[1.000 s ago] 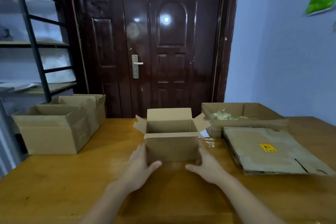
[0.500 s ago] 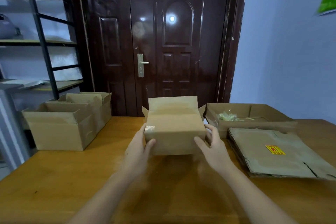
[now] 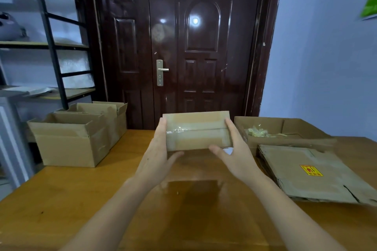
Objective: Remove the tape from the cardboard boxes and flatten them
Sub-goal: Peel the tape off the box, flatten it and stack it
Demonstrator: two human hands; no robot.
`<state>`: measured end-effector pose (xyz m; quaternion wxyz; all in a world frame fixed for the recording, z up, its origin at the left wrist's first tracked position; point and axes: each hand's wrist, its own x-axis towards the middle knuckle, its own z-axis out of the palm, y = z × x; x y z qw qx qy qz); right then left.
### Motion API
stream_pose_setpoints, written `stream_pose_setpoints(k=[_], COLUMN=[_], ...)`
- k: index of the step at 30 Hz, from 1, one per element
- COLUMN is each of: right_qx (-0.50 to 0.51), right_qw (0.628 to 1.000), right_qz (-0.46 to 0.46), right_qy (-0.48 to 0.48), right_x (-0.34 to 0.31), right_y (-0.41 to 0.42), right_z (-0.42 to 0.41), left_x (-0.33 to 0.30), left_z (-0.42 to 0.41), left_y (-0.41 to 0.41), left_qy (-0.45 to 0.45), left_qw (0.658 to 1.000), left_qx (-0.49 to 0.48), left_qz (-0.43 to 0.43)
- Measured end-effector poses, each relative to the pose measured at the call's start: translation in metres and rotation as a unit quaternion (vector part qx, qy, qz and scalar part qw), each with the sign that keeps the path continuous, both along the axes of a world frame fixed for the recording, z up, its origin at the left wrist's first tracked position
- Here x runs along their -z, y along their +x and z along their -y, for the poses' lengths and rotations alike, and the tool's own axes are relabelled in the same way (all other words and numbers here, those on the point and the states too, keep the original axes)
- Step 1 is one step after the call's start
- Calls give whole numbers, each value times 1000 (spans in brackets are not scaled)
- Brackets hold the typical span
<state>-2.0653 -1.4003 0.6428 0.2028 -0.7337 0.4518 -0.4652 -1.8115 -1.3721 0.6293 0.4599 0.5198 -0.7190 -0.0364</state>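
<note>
A small cardboard box [image 3: 196, 130] is lifted above the wooden table [image 3: 81, 189], tipped so its taped bottom faces me. Clear tape [image 3: 179, 129] runs along the centre seam. My left hand [image 3: 158, 155] holds the box's left side, fingers up the side and thumb under the lower edge. My right hand [image 3: 234, 153] holds the right side the same way. A stack of flattened boxes [image 3: 310, 173] with a red and yellow sticker lies on the table at the right.
Two open cardboard boxes [image 3: 75, 138] stand on the table's left. An open box [image 3: 285, 128] holding crumpled tape sits behind the flattened stack. A dark door [image 3: 183, 47] is straight ahead, and a metal shelf unit [image 3: 44, 47] stands at the left.
Both hands have picked the small box up from the table and tipped it over away from me, so its taped bottom now faces me. The view has shifted slightly.
</note>
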Motion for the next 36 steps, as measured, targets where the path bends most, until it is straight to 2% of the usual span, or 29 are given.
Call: stream_pose_setpoints(k=[2,5,9,15,20,25,30,33,36], right_qx=[5,50,99,86,58,33,65,92,11], right_qw=[999,996,993,990,987,987,973,970,981], right_qz=[-35,-33,-48,-114,-121,-128,-196,-223,-166], right_qy=[-20,-60,-52,14,83,92,98,21,-95], right_x=[-2,-8,-14,0,30,40,36,35,34], right_y=[0,3,5,2,-2,-9,-8,-4,2], right_z=[0,2,7,16,21,27,33,22,-9], left_x=[-6,-10,-7,13,36,37,39,43,46], left_z=[1,2,8,26,25,17,-2,-12,-18], left_y=[0,0,-2,0,6,18,31,33,28], left_qy=[-2,3,23,82,57,8,-11,-44,-83], left_qw=[1000,998,996,990,985,978,977,976,971], left_qx=[-24,-55,-76,-103,-105,-20,43,35,3], left_qz=[2,-22,-40,53,126,208,208,211,226])
